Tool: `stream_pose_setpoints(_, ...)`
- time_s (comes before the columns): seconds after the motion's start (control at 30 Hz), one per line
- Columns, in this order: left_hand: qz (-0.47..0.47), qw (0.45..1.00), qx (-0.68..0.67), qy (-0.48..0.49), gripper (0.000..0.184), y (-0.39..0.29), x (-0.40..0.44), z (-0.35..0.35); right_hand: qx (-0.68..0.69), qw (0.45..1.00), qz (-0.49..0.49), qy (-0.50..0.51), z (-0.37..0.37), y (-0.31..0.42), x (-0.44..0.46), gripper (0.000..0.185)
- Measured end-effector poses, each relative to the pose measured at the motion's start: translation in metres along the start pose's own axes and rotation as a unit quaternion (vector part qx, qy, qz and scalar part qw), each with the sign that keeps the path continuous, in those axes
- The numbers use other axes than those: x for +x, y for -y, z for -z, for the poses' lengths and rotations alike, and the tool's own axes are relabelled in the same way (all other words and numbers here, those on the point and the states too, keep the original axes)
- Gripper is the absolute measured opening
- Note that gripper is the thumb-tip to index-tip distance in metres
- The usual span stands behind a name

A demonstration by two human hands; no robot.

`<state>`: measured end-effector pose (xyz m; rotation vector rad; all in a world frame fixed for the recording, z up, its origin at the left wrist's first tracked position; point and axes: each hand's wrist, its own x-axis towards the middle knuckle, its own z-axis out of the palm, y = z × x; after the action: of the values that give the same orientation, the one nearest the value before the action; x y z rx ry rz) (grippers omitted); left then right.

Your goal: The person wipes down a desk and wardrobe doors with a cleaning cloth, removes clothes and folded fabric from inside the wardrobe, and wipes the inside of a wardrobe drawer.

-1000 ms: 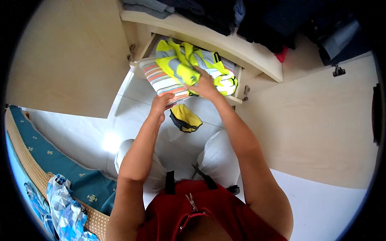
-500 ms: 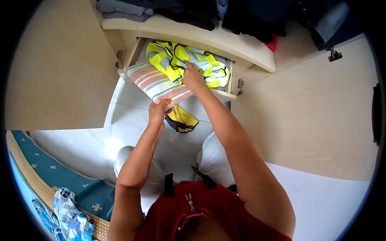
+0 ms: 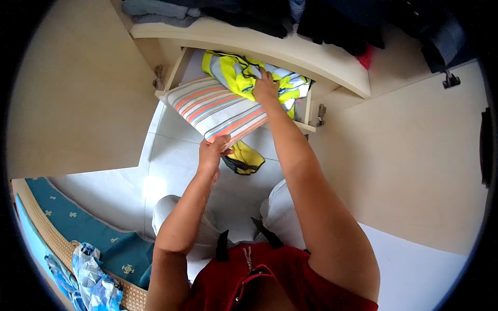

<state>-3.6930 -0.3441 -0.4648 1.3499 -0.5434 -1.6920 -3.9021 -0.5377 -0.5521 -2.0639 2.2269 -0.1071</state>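
My left hand (image 3: 212,153) grips the near corner of a striped cloth (image 3: 218,109), white with orange and grey bands, which slopes out over the front of an open drawer (image 3: 181,66). My right hand (image 3: 266,87) rests on a yellow-green and grey reflective garment (image 3: 236,75) in the drawer, fingers spread over the fabric. The garment lies bunched against the far edge of the striped cloth. Below the cloth, a yellow and black item (image 3: 246,158) lies on the floor, partly hidden by my left hand.
Cabinet doors stand open at left (image 3: 72,98) and right (image 3: 415,155). Dark folded clothes (image 3: 249,15) fill the shelf (image 3: 259,40) above the drawer. At lower left are a teal cloth (image 3: 93,228) and a blue-white crumpled fabric (image 3: 93,277).
The reflective garment has shifted toward the back and right of the drawer under my right hand. More of the striped cloth shows, drawn out toward me by my left hand.
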Motion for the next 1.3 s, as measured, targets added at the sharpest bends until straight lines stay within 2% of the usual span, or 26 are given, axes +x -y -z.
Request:
stream_pose_setpoints(0.07,0.001,1.000,-0.002,-0.003,0.025,0.001,0.001,0.001,-0.036,0.999,0.005,-0.014,-0.008,-0.007,0.008,0.048)
stream_pose_setpoints(0.17,-0.005,1.000,-0.011,-0.022,0.021,-0.009,-0.005,-0.003,-0.045,0.998,-0.040,-0.036,-0.020,-0.019,0.021,0.046)
stream_pose_setpoints(0.3,-0.077,0.994,-0.018,-0.075,0.017,-0.026,0.010,0.022,0.029,0.994,-0.101,-0.036,-0.025,-0.015,0.015,0.043)
stream_pose_setpoints(0.47,-0.062,0.994,0.018,-0.084,0.024,-0.037,0.022,0.031,0.038,0.991,-0.121,-0.034,-0.030,-0.015,0.014,0.046)
stream_pose_setpoints(0.6,-0.052,0.993,0.043,-0.095,0.036,-0.030,0.020,0.025,0.058,0.993,-0.100,-0.036,-0.027,-0.018,0.010,0.052)
stream_pose_setpoints(0.73,-0.050,0.997,0.014,-0.065,0.034,-0.027,0.016,0.031,0.065,0.994,-0.083,0.030,-0.022,-0.025,0.017,0.062)
stream_pose_setpoints(0.87,-0.131,0.989,-0.016,-0.066,0.030,-0.015,0.008,0.016,0.119,0.987,-0.010,0.110,-0.012,-0.045,0.018,0.079)
stream_pose_setpoints(0.9,-0.158,0.986,-0.016,-0.048,0.027,-0.012,0.000,0.009,0.144,0.983,0.045,0.105,-0.026,-0.062,0.025,0.092)
stream_pose_setpoints(1.0,-0.218,0.972,0.089,-0.023,0.025,-0.013,-0.040,-0.014,0.066,0.985,0.052,0.148,-0.085,-0.095,0.051,0.088)
stream_pose_setpoints(1.03,-0.231,0.968,0.101,-0.013,0.025,-0.018,-0.051,-0.017,0.059,0.980,-0.043,0.187,-0.033,-0.067,0.018,0.083)
stream_pose_setpoints(1.13,-0.238,0.968,0.074,-0.042,0.023,-0.037,-0.059,-0.008,0.042,0.980,-0.089,0.171,-0.023,-0.045,0.006,0.080)
stream_pose_setpoints(1.27,-0.274,0.951,-0.015,-0.145,0.020,-0.061,-0.050,0.029,0.110,0.979,-0.057,0.161,-0.039,-0.058,0.019,0.081)
stream_pose_setpoints(1.3,-0.272,0.949,-0.022,-0.159,0.020,-0.068,-0.050,0.037,0.117,0.980,-0.021,0.158,-0.042,-0.066,0.020,0.082)
